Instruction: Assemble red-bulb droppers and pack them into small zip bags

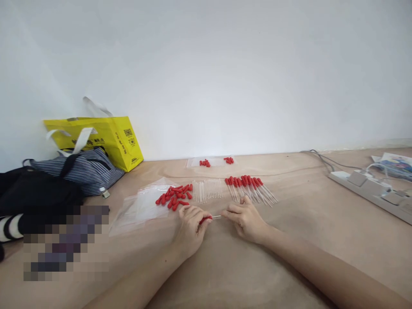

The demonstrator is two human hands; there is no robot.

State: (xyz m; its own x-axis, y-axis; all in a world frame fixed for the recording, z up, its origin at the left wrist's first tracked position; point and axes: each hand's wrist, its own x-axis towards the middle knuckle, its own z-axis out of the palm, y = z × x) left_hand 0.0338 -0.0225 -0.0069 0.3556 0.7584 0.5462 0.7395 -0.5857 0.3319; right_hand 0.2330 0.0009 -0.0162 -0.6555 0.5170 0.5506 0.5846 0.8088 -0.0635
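My left hand [193, 225] pinches a red rubber bulb [205, 219] between thumb and fingers. A thin clear tube [216, 217] runs from the bulb to my right hand [243, 218], whose fingers are closed on its other end. Loose red bulbs [174, 196] lie in a heap beyond my left hand. Clear tubes [207, 190] are laid side by side at the middle. Beyond my right hand, several tubes with red bulbs on their ends [246, 182] lie in a fanned row.
Clear plastic bags [141, 208] lie left of the bulbs; another bag [220, 162] with red bulbs is near the wall. A yellow bag [125, 143], striped bag [86, 171] and black bag [38, 191] stand left. A power strip [370, 189] with plugs lies right.
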